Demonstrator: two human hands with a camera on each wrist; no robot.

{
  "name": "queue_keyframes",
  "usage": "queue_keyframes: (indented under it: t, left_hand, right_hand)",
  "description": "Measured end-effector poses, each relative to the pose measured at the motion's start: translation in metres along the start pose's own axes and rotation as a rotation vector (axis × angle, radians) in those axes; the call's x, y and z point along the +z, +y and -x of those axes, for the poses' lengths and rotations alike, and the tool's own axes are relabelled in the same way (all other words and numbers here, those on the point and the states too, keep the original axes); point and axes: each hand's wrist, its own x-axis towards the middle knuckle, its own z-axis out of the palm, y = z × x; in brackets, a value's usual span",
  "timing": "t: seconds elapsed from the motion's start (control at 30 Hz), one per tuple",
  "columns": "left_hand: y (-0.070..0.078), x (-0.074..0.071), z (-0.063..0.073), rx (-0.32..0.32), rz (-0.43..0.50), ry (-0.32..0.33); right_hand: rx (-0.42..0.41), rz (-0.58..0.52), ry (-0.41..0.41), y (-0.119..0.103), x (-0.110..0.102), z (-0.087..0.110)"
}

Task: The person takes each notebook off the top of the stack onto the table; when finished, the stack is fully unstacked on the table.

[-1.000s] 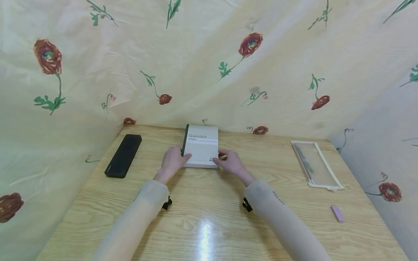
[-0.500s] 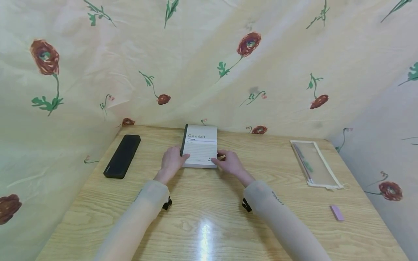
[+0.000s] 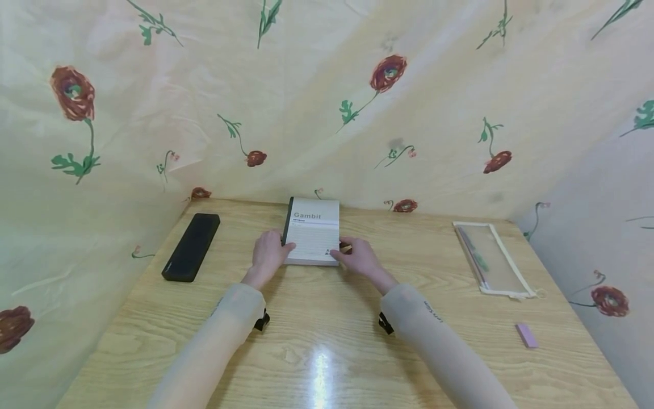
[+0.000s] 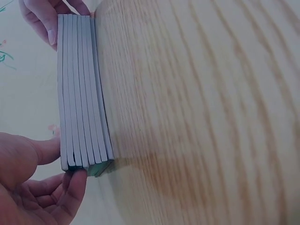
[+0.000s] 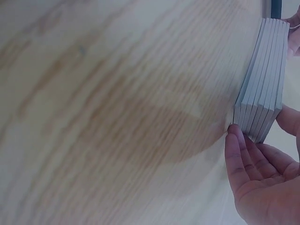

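A neat stack of notebooks (image 3: 313,233), the top one with a white cover reading "Gambit", lies flat at the back of the table. In the left wrist view, several page edges of the notebooks (image 4: 82,89) line up one on another. My left hand (image 3: 267,255) holds the stack's left side, its thumb on the top cover and its fingers against the dark spines. On the opposite side, my right hand (image 3: 361,258) holds the stack with its thumb over the front right corner. The right wrist view shows the fingers (image 5: 251,164) bent against the notebooks' side.
A black case (image 3: 191,247) lies on the table at the left. To the right is a clear zip pouch (image 3: 495,258) with pens inside, and a small purple eraser-like block (image 3: 526,335) nearer the front. A flowered cloth (image 3: 306,113) hangs right behind the table.
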Motion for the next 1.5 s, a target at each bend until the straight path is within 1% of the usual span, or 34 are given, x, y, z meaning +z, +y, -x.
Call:
queue_keyframes:
  t: [0.17, 0.37, 0.53, 0.73, 0.93, 1.0, 1.07, 1.13, 1.27, 1.4, 1.5]
  left_hand:
    - [0.0, 0.0, 0.0, -0.008, 0.013, 0.003]
    - [0.0, -0.003, -0.001, -0.056, 0.027, -0.028]
    - [-0.002, -0.008, 0.0, -0.099, 0.092, -0.055]
    - [-0.007, -0.017, -0.001, -0.143, 0.141, -0.084]
    - [-0.019, -0.028, -0.003, -0.23, 0.274, -0.176]
    - [-0.023, -0.033, -0.004, -0.245, 0.315, -0.201]
    - [-0.029, -0.037, -0.004, -0.252, 0.349, -0.211]
    - [-0.036, -0.041, -0.005, -0.26, 0.393, -0.215]
    - [-0.049, -0.05, -0.004, -0.274, 0.431, -0.2]
    - [-0.064, -0.06, -0.002, -0.318, 0.49, -0.175]
    - [-0.075, -0.07, -0.001, -0.348, 0.523, -0.167]
  right_hand:
    - [0.004, 0.0, -0.005, 0.0, 0.0, 0.001]
    - [0.006, -0.019, -0.002, 0.0, -0.001, 0.001]
    - [-0.007, -0.015, 0.013, 0.002, 0.0, 0.0]
    - [-0.038, 0.003, 0.007, 0.002, -0.001, 0.0]
    - [-0.032, 0.019, -0.002, 0.002, -0.001, 0.0]
    - [-0.026, 0.028, -0.006, 0.002, -0.001, -0.001]
    - [-0.021, 0.033, -0.01, 0.002, -0.001, -0.001]
    - [-0.022, 0.037, -0.012, 0.002, -0.002, -0.001]
    - [-0.026, 0.036, -0.015, 0.002, -0.002, -0.001]
    - [-0.036, 0.026, -0.016, 0.002, -0.003, 0.0]
    - [-0.041, 0.023, -0.017, 0.001, -0.003, 0.0]
